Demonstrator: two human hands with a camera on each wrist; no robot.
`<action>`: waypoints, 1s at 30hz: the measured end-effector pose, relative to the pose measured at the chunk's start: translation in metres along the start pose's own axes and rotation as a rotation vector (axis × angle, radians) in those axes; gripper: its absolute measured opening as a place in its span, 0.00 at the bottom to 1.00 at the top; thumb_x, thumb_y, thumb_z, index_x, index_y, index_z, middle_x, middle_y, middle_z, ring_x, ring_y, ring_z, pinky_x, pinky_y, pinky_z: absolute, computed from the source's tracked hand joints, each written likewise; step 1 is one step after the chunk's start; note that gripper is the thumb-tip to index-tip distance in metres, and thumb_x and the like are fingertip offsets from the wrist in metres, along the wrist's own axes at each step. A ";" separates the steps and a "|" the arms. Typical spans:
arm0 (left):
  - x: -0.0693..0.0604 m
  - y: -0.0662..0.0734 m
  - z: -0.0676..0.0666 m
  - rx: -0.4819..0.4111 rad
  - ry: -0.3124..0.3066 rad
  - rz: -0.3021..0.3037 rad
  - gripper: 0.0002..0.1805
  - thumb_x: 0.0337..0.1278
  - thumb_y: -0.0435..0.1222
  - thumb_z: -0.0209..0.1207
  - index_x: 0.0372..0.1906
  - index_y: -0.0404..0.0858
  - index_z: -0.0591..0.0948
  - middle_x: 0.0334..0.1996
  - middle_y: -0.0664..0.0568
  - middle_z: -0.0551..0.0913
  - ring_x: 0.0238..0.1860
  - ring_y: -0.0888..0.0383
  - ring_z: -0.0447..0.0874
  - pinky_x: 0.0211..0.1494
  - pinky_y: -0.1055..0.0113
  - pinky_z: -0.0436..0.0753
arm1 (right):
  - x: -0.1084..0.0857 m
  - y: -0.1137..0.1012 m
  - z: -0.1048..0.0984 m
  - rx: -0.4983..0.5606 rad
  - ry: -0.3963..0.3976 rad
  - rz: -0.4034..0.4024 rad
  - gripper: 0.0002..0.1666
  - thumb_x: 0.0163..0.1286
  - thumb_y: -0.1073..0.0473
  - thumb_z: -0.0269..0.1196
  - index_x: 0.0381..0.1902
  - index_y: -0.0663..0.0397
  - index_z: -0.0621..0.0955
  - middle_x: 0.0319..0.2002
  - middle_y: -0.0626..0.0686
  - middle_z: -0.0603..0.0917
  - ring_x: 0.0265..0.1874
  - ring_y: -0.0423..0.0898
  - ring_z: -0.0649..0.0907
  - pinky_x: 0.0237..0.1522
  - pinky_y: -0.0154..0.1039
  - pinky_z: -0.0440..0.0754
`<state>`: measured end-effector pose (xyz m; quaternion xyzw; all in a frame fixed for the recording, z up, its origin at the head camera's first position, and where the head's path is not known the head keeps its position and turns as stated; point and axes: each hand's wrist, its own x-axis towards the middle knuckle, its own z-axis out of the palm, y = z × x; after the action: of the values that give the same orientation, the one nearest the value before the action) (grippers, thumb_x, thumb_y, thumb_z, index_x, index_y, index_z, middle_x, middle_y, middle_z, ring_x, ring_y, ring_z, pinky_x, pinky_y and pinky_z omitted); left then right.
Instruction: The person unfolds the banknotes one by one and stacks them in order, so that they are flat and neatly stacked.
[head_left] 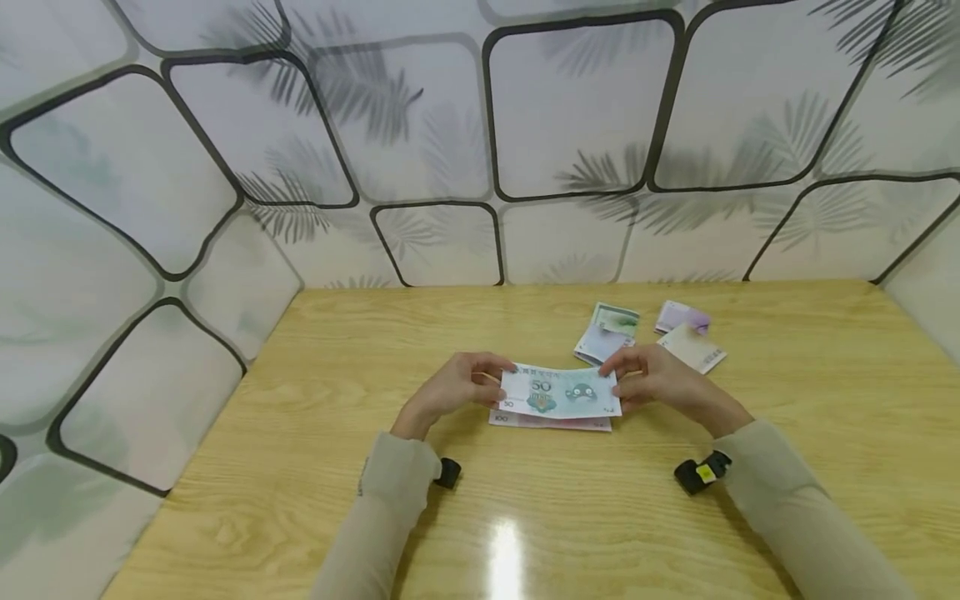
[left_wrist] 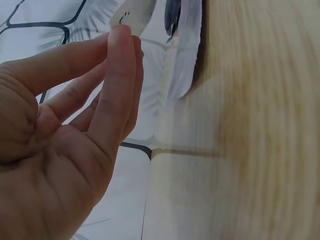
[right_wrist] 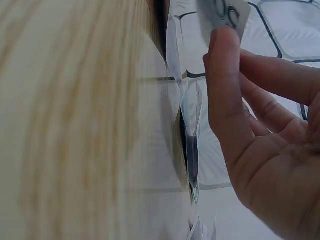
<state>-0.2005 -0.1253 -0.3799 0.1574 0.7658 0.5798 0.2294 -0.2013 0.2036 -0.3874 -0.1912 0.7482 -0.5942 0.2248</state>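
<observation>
Item in hand: the 50 note (head_left: 558, 393), raised and spread flat above the counter (head_left: 360, 375). The left grip (head_left: 455, 387) pinches its left end and the right grip (head_left: 660, 383) its right end, each narrow, thumb against fingers.

Found on the counter: the 100 note (head_left: 547, 422), mostly covered in the head view by the 50 note, with its near edge showing. Beyond lie 2 groups: the green note (head_left: 617, 320) overlapping the blue note (head_left: 598, 343), and the purple note (head_left: 682, 317) against the beige note (head_left: 692, 348). These appear folded.

Progress: judged partway. The 100 note is already down; the 50 note is opened out but not set down. Laying it down and releasing both ends appear outstanding. Whether the 4 farther notes are finished or waiting cannot be told.
</observation>
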 end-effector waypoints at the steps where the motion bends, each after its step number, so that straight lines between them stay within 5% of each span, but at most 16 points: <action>1: 0.000 -0.001 -0.001 0.000 -0.005 -0.008 0.21 0.63 0.20 0.58 0.61 0.24 0.77 0.48 0.39 0.78 0.40 0.54 0.81 0.45 0.62 0.88 | 0.001 0.000 0.000 -0.001 -0.010 0.005 0.18 0.67 0.76 0.61 0.52 0.84 0.73 0.36 0.53 0.79 0.32 0.44 0.84 0.34 0.37 0.88; 14: -0.003 -0.002 -0.006 0.054 0.002 -0.030 0.21 0.61 0.20 0.58 0.60 0.24 0.79 0.47 0.39 0.80 0.40 0.55 0.82 0.44 0.67 0.86 | 0.005 0.003 0.007 -0.055 -0.024 0.002 0.19 0.67 0.74 0.63 0.52 0.82 0.75 0.40 0.60 0.83 0.33 0.45 0.85 0.37 0.40 0.89; 20: -0.004 -0.001 -0.008 0.170 -0.023 -0.064 0.18 0.62 0.22 0.61 0.57 0.24 0.80 0.43 0.42 0.83 0.41 0.56 0.80 0.45 0.69 0.83 | 0.004 0.006 0.006 -0.075 -0.036 0.007 0.18 0.67 0.74 0.62 0.52 0.83 0.75 0.40 0.60 0.83 0.33 0.43 0.84 0.37 0.39 0.89; 25: -0.007 0.006 -0.010 0.221 -0.002 -0.098 0.17 0.64 0.25 0.61 0.57 0.26 0.81 0.44 0.43 0.84 0.42 0.55 0.82 0.47 0.67 0.83 | -0.004 0.000 -0.006 -0.041 -0.027 0.030 0.19 0.72 0.73 0.59 0.55 0.85 0.73 0.43 0.62 0.82 0.35 0.46 0.86 0.39 0.42 0.89; 30: -0.010 0.014 -0.013 0.148 0.041 -0.101 0.18 0.70 0.27 0.58 0.61 0.24 0.77 0.47 0.39 0.82 0.44 0.48 0.86 0.49 0.59 0.87 | -0.016 -0.003 -0.030 -0.106 0.047 0.041 0.20 0.75 0.70 0.57 0.57 0.84 0.71 0.46 0.65 0.82 0.36 0.47 0.87 0.40 0.43 0.89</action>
<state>-0.1997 -0.1369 -0.3620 0.1231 0.8180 0.5125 0.2303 -0.2048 0.2363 -0.3769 -0.1732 0.7874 -0.5534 0.2089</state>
